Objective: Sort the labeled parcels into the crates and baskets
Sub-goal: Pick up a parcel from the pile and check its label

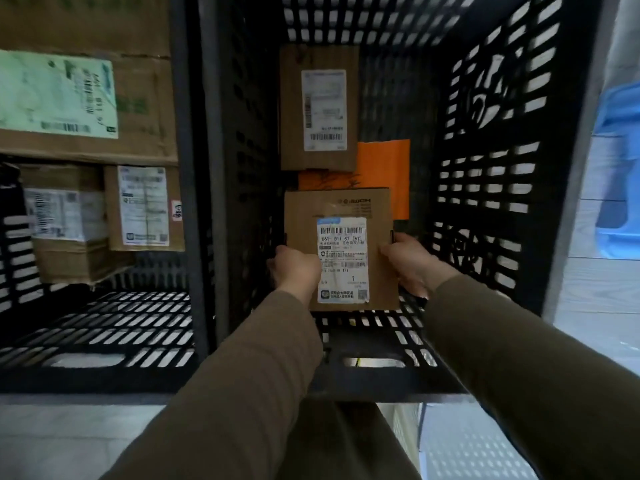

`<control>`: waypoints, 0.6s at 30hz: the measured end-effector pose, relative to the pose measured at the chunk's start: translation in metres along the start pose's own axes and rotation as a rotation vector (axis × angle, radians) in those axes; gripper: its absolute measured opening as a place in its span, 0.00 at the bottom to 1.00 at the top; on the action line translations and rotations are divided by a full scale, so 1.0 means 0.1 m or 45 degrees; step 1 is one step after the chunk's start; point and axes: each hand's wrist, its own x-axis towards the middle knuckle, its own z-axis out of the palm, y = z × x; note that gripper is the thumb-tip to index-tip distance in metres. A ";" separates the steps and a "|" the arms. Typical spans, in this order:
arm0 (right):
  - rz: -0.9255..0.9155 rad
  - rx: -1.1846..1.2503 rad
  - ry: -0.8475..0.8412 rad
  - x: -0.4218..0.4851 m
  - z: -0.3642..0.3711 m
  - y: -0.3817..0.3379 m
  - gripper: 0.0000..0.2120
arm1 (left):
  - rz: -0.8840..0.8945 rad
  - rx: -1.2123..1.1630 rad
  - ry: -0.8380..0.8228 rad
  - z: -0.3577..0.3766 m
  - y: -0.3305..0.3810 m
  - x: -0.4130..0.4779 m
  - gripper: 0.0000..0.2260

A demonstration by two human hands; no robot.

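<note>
Gripping the labeled parcel (341, 249) by its side edges, the left hand (294, 268) and right hand (412, 261) are holding it inside the black crate (485, 168), overlapping an orange packet (384, 168).

**Numbers on the near parcel's label**

The white shipping label (343, 259) on the flat brown cardboard parcel (346, 206), by the near edge of the black slatted plastic crate (485, 202), reads "661- 811 57 [57]" under a barcode, with a "1" lower down. All other print is too blurred to read.

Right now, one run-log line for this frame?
left hand: grips parcel | right hand: grips parcel | parcel: inside black crate, label facing camera
</note>
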 end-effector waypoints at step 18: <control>0.056 -0.031 -0.031 0.38 0.32 0.05 0.20 | -0.149 -0.084 0.097 0.25 -0.02 0.45 0.30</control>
